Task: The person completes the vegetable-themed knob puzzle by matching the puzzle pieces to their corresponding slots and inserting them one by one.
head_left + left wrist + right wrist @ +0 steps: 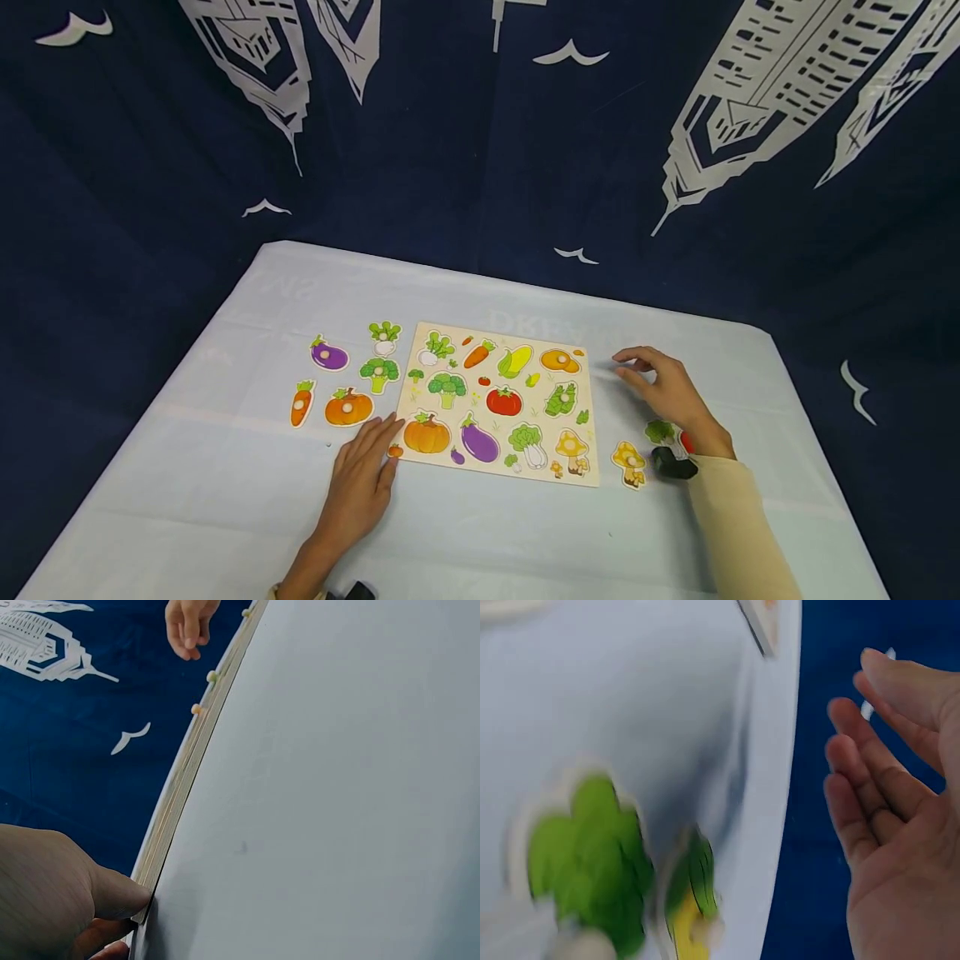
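On white desk (525, 542), cream wooden vegetable board (534, 407) is touched by straight-fingered left hand (362, 475); flat yellow mushroom-shaped piece (628, 463) alongside could be knocked if empty right hand (669, 395), thumb and fingers apart, is drawn back low.

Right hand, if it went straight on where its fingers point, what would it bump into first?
Probably the board, near its far right corner. Depth is unclear: the right hand looks raised and might pass above.
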The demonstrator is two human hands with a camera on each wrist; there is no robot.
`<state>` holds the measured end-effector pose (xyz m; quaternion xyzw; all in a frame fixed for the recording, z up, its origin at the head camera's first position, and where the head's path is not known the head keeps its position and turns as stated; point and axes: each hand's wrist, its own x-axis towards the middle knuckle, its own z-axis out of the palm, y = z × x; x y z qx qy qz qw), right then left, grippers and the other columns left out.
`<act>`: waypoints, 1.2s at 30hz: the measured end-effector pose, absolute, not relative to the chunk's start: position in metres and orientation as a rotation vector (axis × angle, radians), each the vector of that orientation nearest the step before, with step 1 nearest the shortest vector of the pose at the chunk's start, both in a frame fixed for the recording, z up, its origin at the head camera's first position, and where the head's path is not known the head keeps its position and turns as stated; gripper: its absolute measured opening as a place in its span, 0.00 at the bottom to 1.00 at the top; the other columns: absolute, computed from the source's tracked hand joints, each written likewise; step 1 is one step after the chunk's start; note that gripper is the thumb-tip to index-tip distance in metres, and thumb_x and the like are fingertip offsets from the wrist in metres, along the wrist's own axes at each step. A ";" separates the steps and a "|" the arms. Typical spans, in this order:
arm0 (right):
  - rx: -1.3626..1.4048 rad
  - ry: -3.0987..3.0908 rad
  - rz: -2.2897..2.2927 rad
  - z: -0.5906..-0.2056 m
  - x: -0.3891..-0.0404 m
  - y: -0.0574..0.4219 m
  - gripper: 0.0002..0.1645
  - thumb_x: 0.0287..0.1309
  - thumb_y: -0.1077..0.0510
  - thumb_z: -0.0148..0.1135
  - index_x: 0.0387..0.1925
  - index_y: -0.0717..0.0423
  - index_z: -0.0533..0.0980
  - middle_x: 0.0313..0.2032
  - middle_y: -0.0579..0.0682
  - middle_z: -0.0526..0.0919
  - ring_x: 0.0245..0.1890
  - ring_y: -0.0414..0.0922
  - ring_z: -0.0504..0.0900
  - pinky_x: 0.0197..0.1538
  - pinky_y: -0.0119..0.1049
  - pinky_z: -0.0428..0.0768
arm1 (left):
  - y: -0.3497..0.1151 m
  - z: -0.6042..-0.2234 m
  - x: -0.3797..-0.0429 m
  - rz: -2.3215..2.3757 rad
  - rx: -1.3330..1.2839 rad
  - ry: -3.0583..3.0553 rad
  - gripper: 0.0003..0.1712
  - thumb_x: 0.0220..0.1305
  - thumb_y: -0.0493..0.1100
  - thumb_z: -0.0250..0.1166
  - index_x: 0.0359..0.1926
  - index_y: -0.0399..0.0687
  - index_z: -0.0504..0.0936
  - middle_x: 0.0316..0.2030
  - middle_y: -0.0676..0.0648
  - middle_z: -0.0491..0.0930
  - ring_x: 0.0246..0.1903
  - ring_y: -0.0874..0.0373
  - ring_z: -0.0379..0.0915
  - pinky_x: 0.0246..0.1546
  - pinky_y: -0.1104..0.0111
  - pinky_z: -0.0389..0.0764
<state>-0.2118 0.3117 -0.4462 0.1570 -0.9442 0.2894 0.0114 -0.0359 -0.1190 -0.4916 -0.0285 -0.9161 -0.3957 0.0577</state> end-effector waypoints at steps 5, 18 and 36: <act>0.390 -3.013 0.903 -0.439 -0.206 0.329 0.19 0.70 0.48 0.59 0.54 0.55 0.80 0.51 0.60 0.81 0.52 0.60 0.78 0.51 0.56 0.76 | -0.119 -0.492 -0.036 -1.200 -0.085 -2.788 0.32 0.66 0.29 0.62 0.71 0.40 0.69 0.72 0.39 0.67 0.73 0.40 0.55 0.64 0.47 0.56; 0.457 -3.041 0.835 -0.444 -0.193 0.367 0.09 0.65 0.63 0.64 0.45 0.56 0.84 0.49 0.57 0.84 0.47 0.51 0.80 0.50 0.30 0.76 | -0.120 -0.495 -0.037 -1.211 -0.074 -2.813 0.32 0.66 0.30 0.61 0.71 0.40 0.68 0.72 0.40 0.65 0.73 0.41 0.54 0.65 0.48 0.54; 0.317 -3.130 0.821 -0.451 -0.187 0.383 0.09 0.62 0.64 0.65 0.44 0.59 0.84 0.50 0.62 0.82 0.48 0.58 0.80 0.53 0.56 0.76 | -0.121 -0.496 -0.036 -1.204 -0.104 -2.776 0.32 0.66 0.29 0.61 0.71 0.40 0.69 0.72 0.40 0.66 0.73 0.41 0.54 0.65 0.48 0.54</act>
